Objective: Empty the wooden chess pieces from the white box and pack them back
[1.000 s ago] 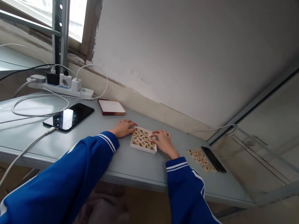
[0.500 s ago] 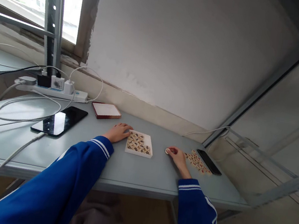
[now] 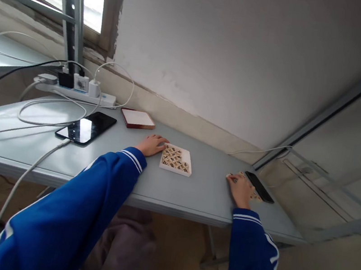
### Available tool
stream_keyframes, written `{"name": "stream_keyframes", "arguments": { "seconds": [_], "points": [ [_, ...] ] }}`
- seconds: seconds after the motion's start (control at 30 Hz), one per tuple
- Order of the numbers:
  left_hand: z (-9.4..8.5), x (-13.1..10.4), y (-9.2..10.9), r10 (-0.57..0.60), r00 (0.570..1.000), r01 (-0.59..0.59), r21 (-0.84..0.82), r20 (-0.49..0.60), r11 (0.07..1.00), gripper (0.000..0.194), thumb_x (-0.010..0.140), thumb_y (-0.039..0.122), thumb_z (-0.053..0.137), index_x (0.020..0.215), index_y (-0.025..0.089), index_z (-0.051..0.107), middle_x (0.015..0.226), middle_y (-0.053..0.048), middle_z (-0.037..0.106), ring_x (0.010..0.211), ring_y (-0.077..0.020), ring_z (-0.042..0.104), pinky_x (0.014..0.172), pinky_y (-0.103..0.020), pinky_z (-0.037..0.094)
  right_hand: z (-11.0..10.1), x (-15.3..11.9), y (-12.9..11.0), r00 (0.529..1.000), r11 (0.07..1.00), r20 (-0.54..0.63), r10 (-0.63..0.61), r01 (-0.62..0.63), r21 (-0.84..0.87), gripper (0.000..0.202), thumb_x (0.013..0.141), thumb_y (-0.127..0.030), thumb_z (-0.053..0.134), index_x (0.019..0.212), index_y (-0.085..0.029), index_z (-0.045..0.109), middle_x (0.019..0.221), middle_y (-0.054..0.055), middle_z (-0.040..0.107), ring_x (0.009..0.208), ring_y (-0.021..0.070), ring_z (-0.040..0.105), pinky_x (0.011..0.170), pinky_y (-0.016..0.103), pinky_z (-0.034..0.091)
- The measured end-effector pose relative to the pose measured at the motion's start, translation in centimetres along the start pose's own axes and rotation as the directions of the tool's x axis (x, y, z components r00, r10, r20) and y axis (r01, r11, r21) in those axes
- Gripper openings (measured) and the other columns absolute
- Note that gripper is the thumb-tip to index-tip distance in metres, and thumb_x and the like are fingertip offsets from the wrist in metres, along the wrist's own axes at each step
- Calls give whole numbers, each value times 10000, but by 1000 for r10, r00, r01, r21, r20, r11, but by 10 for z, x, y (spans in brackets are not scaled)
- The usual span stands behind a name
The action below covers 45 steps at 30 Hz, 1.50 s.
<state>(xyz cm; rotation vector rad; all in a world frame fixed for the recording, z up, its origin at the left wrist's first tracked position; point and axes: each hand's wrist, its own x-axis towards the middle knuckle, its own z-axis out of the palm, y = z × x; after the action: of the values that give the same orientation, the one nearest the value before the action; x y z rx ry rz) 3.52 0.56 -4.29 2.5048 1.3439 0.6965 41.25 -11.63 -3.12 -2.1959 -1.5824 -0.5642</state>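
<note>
My left hand (image 3: 152, 145) lies on the desk with its fingers stretched out, their tips touching the upper left corner of a shallow white box (image 3: 175, 169). Wooden Chinese chess pieces (image 3: 172, 159) with dark characters fill most of that box in rows; its upper right part holds none. Over at the right, my right hand (image 3: 241, 190) is above a loose pile of chess pieces (image 3: 255, 195), hiding most of them. Its thumb and fingers are pinched at a pale round chess piece (image 3: 229, 176), only partly visible.
A black phone (image 3: 259, 187) lies behind the pile. The red-edged box lid (image 3: 137, 119) rests near the wall. On the left are a charging phone (image 3: 87, 127), loose white cables and a power strip (image 3: 82, 95). The desk's front edge (image 3: 182, 211) runs below my arms.
My right hand has moved right, from the bare desk between box and pile to over the pile. My left hand stays at the box. The camera view has shifted slightly.
</note>
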Motion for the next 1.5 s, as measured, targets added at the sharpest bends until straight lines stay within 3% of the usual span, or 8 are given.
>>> {"name": "stream_keyframes", "arguments": {
  "seconds": [0.17, 0.33, 0.53, 0.83, 0.93, 1.13, 1.27, 1.5],
  "points": [
    [0, 1, 0, -12, 1000, 12, -2, 12, 1000, 390, 823, 427, 328, 1149, 302, 501, 1140, -45, 501, 1079, -247, 413, 925, -420, 300, -22, -2, -32, 981, 975, 16, -193, 190, 112, 339, 827, -397, 368, 879, -220, 653, 964, 82, 624, 962, 273, 481, 794, 408, 304],
    [-1, 0, 1, -4, 1000, 4, 2, 2, 1000, 399, 829, 431, 316, 1157, 294, 495, 1155, -46, 496, 1087, -247, 408, 920, -416, 310, -42, -9, -127, 788, 790, 131, -602, 563, 243, 361, 850, -447, 342, 1049, -277, 590, 1128, 46, 564, 1022, 233, 442, 814, 373, 286],
    [0, -2, 2, 5, 1000, -5, 7, -6, 1000, 405, 838, 436, 297, 1162, 290, 492, 1168, -43, 496, 1085, -241, 415, 918, -408, 314, -36, -10, -165, 749, 784, 238, -618, 568, 249, 316, 853, -417, 363, 897, -240, 622, 1035, 57, 604, 967, 225, 461, 797, 380, 264],
    [2, 0, -2, 7, 1000, -7, 8, 5, 1000, 401, 831, 424, 302, 1167, 304, 487, 1164, -50, 492, 1082, -255, 416, 911, -430, 313, -15, -8, -115, 933, 762, 172, -316, 142, 631, 348, 749, -490, 479, 949, -210, 537, 892, 39, 638, 763, 171, 556, 686, 287, 375],
    [2, 1, -1, 11, 1000, -11, 7, 8, 1000, 401, 832, 428, 293, 1163, 309, 487, 1164, -51, 493, 1086, -257, 414, 906, -439, 317, -3, -9, -72, 951, 867, 234, -204, 64, 495, 324, 765, -471, 446, 903, -200, 560, 840, 49, 637, 726, 180, 555, 660, 296, 380],
    [1, 1, -2, 11, 1000, -11, 12, 1, 1000, 403, 834, 443, 288, 1156, 311, 491, 1166, -52, 492, 1085, -253, 416, 906, -435, 321, -9, -17, -26, 973, 975, -96, -211, 202, -98, 325, 820, -385, 400, 1017, -183, 561, 1037, 129, 558, 979, 285, 465, 810, 418, 294],
    [2, 1, -5, 30, 1000, -30, 10, 0, 999, 410, 834, 452, 287, 1156, 303, 493, 1166, -47, 498, 1087, -245, 419, 925, -418, 310, -7, -16, -11, 916, 913, 19, -402, 402, -69, 245, 837, -308, 384, 949, -214, 581, 964, 78, 590, 928, 232, 499, 832, 372, 313],
    [1, 1, -4, 13, 1000, -13, 8, -2, 1000, 405, 835, 454, 292, 1158, 311, 491, 1176, -42, 494, 1086, -248, 418, 914, -427, 318, -8, -1, 19, 984, 980, 56, -170, 175, -93, 244, 816, -268, 406, 902, -171, 613, 859, 101, 618, 828, 244, 551, 689, 339, 386]
  ]
}}
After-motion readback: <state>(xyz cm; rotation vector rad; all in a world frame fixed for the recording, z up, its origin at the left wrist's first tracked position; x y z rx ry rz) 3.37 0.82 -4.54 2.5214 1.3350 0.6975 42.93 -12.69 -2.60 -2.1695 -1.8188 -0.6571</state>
